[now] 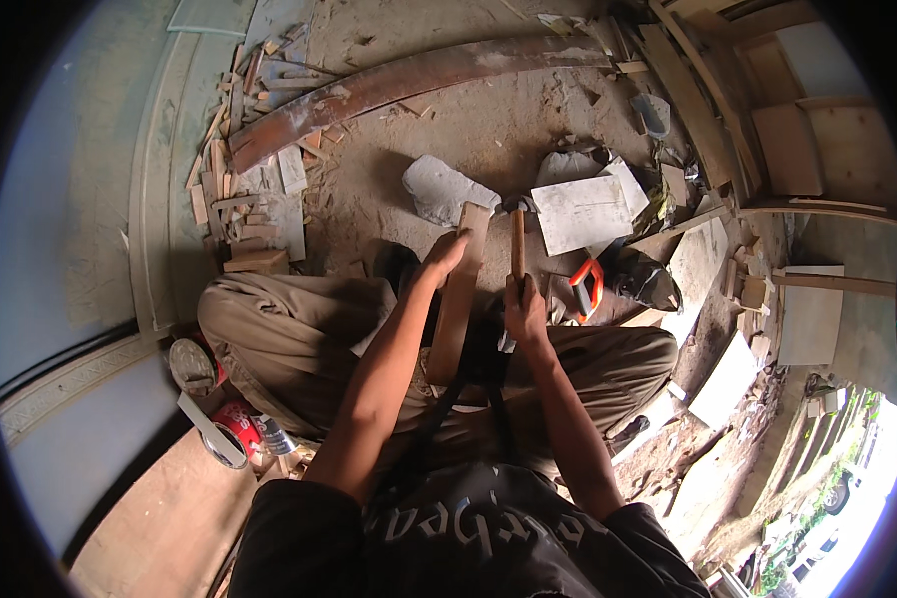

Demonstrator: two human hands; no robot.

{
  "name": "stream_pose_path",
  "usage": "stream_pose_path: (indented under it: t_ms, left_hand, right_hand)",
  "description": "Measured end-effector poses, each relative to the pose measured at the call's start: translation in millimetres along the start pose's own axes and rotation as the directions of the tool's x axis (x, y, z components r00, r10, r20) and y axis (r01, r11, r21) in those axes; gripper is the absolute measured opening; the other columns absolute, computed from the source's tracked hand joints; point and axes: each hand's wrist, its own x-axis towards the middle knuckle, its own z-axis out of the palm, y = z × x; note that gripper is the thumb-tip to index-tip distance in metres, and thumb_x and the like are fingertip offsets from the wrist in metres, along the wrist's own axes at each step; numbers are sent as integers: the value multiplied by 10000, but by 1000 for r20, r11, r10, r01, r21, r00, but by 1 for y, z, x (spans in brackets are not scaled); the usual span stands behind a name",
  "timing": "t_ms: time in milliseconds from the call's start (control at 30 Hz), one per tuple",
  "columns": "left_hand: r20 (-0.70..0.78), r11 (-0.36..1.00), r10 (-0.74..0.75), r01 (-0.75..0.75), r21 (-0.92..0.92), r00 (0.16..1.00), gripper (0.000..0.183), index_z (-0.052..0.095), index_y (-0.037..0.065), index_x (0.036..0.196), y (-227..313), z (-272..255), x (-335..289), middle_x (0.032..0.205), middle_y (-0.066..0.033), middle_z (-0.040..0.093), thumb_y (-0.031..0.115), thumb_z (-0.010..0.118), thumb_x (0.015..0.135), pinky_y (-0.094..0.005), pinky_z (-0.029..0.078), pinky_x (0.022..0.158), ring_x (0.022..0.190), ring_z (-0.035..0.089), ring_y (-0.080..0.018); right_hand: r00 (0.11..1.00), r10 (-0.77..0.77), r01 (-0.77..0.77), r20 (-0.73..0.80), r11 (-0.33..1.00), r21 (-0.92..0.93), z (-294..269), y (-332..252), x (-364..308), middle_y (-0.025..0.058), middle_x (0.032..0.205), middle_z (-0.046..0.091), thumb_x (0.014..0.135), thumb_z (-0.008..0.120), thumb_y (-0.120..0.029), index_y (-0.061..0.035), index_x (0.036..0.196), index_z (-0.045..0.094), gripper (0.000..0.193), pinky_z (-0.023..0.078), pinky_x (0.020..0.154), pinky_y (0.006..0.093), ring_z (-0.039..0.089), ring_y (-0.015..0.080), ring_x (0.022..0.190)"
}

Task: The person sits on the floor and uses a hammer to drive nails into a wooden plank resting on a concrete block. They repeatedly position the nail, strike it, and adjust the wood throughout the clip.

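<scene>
My left hand (447,257) is closed on the left edge of a narrow wooden board (462,289), which slants lengthwise between my folded legs. The board's far end lies close to a pale grey stone block (447,189) on the ground. Just right of the board, my right hand (526,311) is wrapped round the wooden handle of a hammer (517,244). Its dark metal head points away from me, near the stone, apart from the board. To the right of that hand lies a tool with an orange and black grip (588,289), probably a handsaw.
A long reddish-brown beam (409,80) lies across the far ground. Wood offcuts (259,214) are heaped at the left. Pale flat panels (583,212) and a black bag (648,279) lie on the right. A red can (237,434) stands by my left knee, near a wall.
</scene>
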Motion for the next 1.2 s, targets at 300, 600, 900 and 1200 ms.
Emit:
stream_pose_path:
  t_ms: [300, 600, 900, 1200]
  left_hand:
    - [-345, 677, 528, -139, 723, 776, 466, 549, -41, 1055, -26, 31, 5, 932, -301, 655, 406, 474, 945, -525, 527, 751, 862, 648, -458]
    - [-399, 777, 385, -59, 627, 832, 399, 416, -39, 1094, -27, 48, 3, 931, -372, 620, 327, 477, 947, -555, 512, 770, 872, 629, -510]
    - [-327, 871, 333, -156, 466, 884, 571, 536, -60, 1126, -57, 22, -2, 1087, -330, 611, 470, 509, 916, -503, 461, 903, 1074, 569, -481]
    - [-261, 909, 330, -231, 348, 907, 607, 579, -61, 1079, -94, 8, 48, 1043, -320, 629, 516, 491, 916, -499, 461, 891, 1042, 581, -482]
  right_hand:
    - [991, -134, 133, -16, 991, -34, 13, 0, 4, 240, 710, 577, 974, 531, -257, -4, 1062, 505, 269, 432, 584, 484, 587, 462, 701]
    - [992, -121, 118, -25, 988, -96, 7, 14, 11, 232, 734, 569, 970, 521, -216, 29, 1001, 488, 249, 438, 558, 452, 567, 398, 641]
    - [995, -54, 60, 83, 996, -66, 12, -7, -5, 245, 762, 597, 975, 500, -251, 50, 1086, 508, 321, 440, 571, 451, 599, 385, 657]
    - [951, -302, 309, 70, 944, -113, 19, 30, -5, 198, 708, 587, 968, 533, -255, 4, 1076, 536, 281, 453, 590, 458, 594, 370, 648]
